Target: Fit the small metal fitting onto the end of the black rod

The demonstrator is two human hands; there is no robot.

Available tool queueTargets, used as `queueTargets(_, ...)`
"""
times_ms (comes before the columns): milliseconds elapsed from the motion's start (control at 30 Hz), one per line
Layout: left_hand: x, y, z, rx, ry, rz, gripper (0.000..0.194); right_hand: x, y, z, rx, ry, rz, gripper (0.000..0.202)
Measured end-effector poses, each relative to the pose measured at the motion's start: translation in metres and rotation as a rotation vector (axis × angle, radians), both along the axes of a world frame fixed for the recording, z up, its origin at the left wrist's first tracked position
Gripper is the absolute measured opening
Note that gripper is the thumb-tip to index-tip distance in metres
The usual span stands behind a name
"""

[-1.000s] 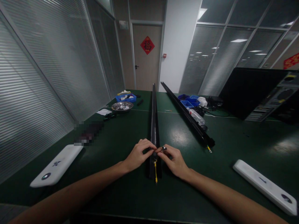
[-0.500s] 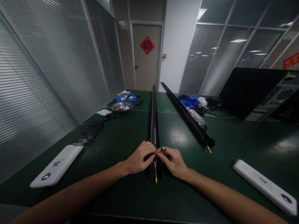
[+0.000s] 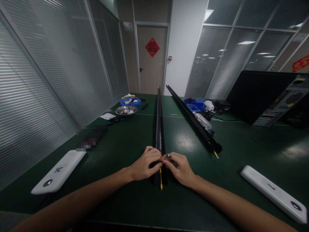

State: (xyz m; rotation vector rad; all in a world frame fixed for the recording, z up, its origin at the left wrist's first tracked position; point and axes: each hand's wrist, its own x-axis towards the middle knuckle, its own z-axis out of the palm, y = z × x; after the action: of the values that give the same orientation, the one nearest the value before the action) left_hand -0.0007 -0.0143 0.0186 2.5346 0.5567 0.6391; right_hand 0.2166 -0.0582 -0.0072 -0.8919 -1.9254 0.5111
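A long black channel-shaped rail (image 3: 159,129) lies lengthwise on the green table (image 3: 130,138). At its near end, my left hand (image 3: 146,163) and my right hand (image 3: 180,168) meet over the channel, fingertips pinched together. What the fingertips hold is hidden or too small to name. A short yellow wire (image 3: 161,178) comes out below the fingers and hangs towards me along the rail's end. Something small and shiny (image 3: 168,155) shows at my right fingers; whether it is a ring or a part, I cannot tell.
Right of centre lies a second black rail (image 3: 193,119) with a yellow lug wire (image 3: 216,154). White devices (image 3: 59,172) (image 3: 274,193) flank both arms. Farther back are a metal bowl (image 3: 126,111), blue bins (image 3: 193,107), a plastic bottle (image 3: 203,121) and a computer case (image 3: 280,100).
Both hands stay at the same spot on the rail. Only the fingers shift slightly, the left thumb coming up a little towards the right fingertips.
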Motion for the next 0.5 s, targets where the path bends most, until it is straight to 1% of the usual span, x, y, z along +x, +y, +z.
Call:
queueTargets(200,0.0012,0.0002,-0.0015,0.028,-0.063,0.040,0.017,0.0003,-0.0004,0.0022,0.004,-0.002,0.002,0.016)
queueTargets(333,0.0011,0.0011,-0.0032,0.027,-0.086,0.056,0.020,0.0000,-0.0008,0.0060,-0.007,0.017,0.002,0.020)
queueTargets(500,0.0014,0.0014,-0.0057,0.058,-0.091,0.056,0.019,0.0004,-0.0020,0.0090,0.040,0.025,-0.007,0.024)
